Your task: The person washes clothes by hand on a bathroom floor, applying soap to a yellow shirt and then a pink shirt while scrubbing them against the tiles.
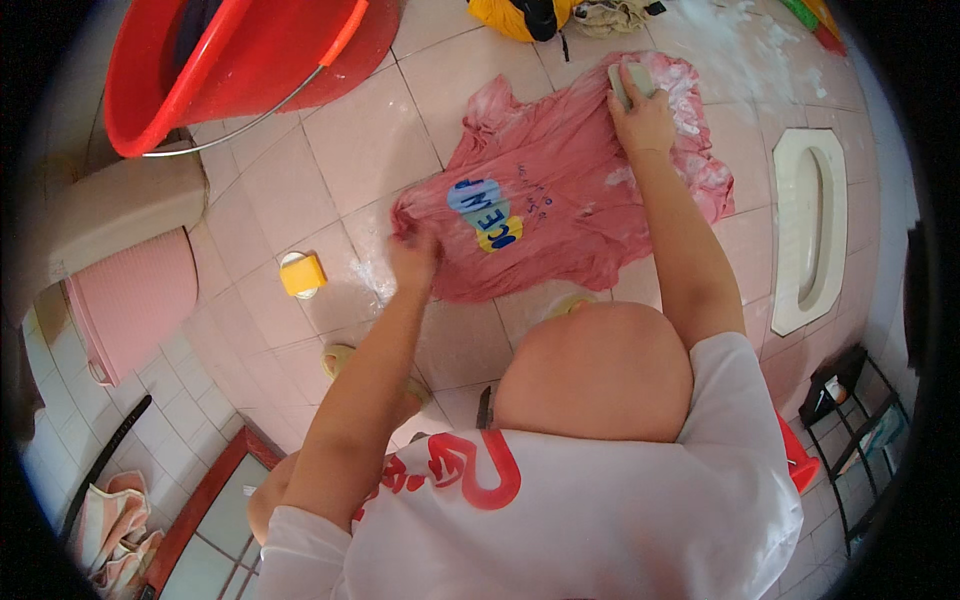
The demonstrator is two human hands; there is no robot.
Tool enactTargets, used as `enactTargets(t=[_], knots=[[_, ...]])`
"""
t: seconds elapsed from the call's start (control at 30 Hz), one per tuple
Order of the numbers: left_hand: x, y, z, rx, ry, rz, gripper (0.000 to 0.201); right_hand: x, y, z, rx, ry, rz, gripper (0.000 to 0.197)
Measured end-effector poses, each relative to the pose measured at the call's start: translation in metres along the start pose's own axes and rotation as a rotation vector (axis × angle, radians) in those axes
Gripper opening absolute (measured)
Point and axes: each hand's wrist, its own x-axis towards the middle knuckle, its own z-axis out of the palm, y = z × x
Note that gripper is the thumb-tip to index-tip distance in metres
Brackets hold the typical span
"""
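Observation:
A wet pink T-shirt point(560, 190) with a coloured print lies spread on the tiled floor in front of me. White suds streak its far right end. My left hand point(414, 262) is closed on the shirt's left end, gathering the cloth; its fingertips are partly hidden. At the far right part of the shirt, my right hand point(645, 122) grips a pale, rounded scrub brush point(630, 84) pressed against the cloth. Its underside is out of sight. A yellow bar of soap point(302, 274) rests on a small white dish to the left of my left hand.
A large red bucket point(250, 70) with a wire handle stands far left, above a pink ribbed basin point(135, 300). On the right is a white squat toilet point(808, 230); a black wire rack point(860, 440) stands nearer. A yellow-and-black item point(520, 15) lies beyond the shirt.

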Motion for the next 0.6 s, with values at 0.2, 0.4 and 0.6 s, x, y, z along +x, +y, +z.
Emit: enactTargets(t=[0.2,0.4,0.6], knots=[[-0.025,-0.009,0.004,0.447,-0.573,0.194,0.037,-0.154,-0.109,0.02,0.438,-0.034,-0.646,0.053],[-0.022,-0.011,-0.044,0.293,-0.512,0.178,0.027,-0.105,-0.003,-0.018,0.246,0.017,-0.622,0.051],[-0.028,0.0,-0.006,-0.519,-0.399,-0.091,0.017,-0.102,0.031,-0.028,0.083,0.011,0.147,0.044]])
